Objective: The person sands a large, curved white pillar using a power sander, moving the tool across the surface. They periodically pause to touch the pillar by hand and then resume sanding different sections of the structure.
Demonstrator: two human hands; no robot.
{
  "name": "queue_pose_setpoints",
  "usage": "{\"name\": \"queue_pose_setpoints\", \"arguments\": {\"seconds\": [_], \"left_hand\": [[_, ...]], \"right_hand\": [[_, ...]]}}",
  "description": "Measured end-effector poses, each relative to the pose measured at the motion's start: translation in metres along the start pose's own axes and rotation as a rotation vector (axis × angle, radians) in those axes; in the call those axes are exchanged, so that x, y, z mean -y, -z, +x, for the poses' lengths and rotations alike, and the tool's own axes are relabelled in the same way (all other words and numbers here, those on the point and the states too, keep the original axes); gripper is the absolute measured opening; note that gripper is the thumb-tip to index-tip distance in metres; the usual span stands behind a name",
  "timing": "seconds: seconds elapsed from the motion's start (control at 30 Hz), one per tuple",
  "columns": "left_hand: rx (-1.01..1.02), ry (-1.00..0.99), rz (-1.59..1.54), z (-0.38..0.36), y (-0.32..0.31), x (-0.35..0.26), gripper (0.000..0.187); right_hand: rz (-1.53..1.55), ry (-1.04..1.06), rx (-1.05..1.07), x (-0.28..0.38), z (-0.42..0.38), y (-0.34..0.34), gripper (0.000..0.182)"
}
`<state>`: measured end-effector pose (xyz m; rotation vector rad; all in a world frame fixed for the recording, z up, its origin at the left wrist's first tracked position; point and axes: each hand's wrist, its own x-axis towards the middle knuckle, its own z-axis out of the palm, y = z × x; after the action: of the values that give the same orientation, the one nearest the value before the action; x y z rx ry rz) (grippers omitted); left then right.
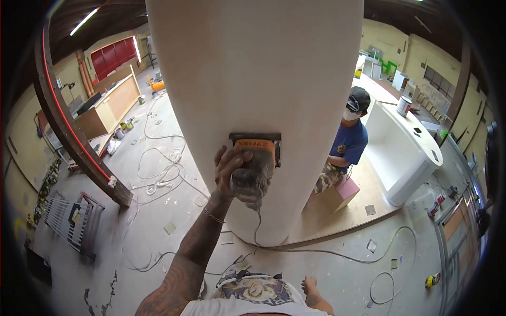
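Observation:
My left hand is wrapped around an orange and dark power sander. The sander's flat pad rests against a large, pale rounded column. From the tool's lower end a grey cord runs down toward the floor. Low beside my body hangs my right hand, fingers loosely bent and a little apart, with nothing visible in it. The palm side of my left hand is hidden behind the sander.
A masked person in a blue shirt is behind the column's right side, near a white curved counter with a paint can. Looped cords and sandpaper pieces lie on the floor. A dark post leans at left.

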<state>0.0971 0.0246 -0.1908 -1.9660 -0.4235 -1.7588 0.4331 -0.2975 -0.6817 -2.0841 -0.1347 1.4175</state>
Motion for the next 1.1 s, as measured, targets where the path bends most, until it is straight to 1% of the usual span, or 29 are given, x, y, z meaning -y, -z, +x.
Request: {"name": "queue_pose_setpoints", "arguments": {"seconds": [0.07,0.17,0.23,0.3,0.37,0.4,0.47,0.5,0.57,0.63,0.67,0.73,0.8,0.83,0.93,1.03,1.1], "left_hand": [[-0.009,-0.048,-0.042,0.039,0.000,0.004,0.091],[0.026,-0.114,0.009,0.092,0.002,0.024,0.086],[0.021,-0.064,-0.038,0.142,0.006,0.017,0.084],[-0.078,-0.070,0.071,0.172,-0.010,0.046,0.084],[-0.219,0.125,-0.166,0.201,-0.022,0.065,0.085],[-0.257,0.348,-0.537,0.232,-0.017,0.048,0.085],[-0.251,0.440,-0.862,0.282,-0.013,0.042,0.073],[-0.214,0.309,-0.811,0.309,-0.015,0.055,0.061],[-0.175,0.205,-0.875,0.348,-0.015,0.070,0.062],[-0.137,0.147,-0.935,0.376,-0.015,0.085,0.064],[-0.121,0.130,-0.959,0.387,-0.014,0.091,0.064],[-0.099,0.108,-0.982,0.399,-0.015,0.102,0.066],[-0.091,0.109,-0.981,0.398,-0.014,0.105,0.067],[-0.095,0.111,-0.964,0.393,-0.014,0.104,0.068],[-0.117,0.128,-0.885,0.371,-0.012,0.098,0.070],[-0.133,0.138,-0.756,0.336,-0.014,0.086,0.072],[-0.142,0.118,-0.617,0.307,-0.016,0.077,0.074]], "right_hand": [[0.015,0.014,-0.011,0.002,0.000,0.000,0.025],[0.002,-0.013,-0.034,0.008,-0.005,0.002,0.024],[-0.015,-0.049,-0.044,0.003,0.002,0.003,0.021],[-0.014,-0.076,-0.026,-0.005,0.008,0.004,0.019],[-0.005,-0.097,0.001,-0.015,0.015,0.005,0.018],[0.005,-0.103,0.019,-0.020,0.019,0.006,0.018],[-0.007,-0.109,0.048,-0.027,0.026,0.008,0.018],[-0.028,-0.108,0.059,-0.028,0.029,0.008,0.018],[-0.031,-0.094,0.058,-0.024,0.031,0.006,0.018],[0.005,-0.070,0.033,-0.022,0.032,0.003,0.019],[-0.029,-0.059,0.060,-0.019,0.033,0.002,0.019],[-0.098,-0.038,0.111,-0.011,0.037,0.005,0.019],[-0.298,0.096,0.147,-0.022,0.066,0.007,0.020],[-0.399,0.162,0.167,-0.022,0.065,0.005,0.020],[-0.087,0.008,0.098,-0.010,0.058,-0.004,0.021],[-0.113,0.015,0.073,-0.002,0.053,-0.008,0.023],[-0.083,0.016,0.093,0.005,0.047,-0.009,0.024]]}}
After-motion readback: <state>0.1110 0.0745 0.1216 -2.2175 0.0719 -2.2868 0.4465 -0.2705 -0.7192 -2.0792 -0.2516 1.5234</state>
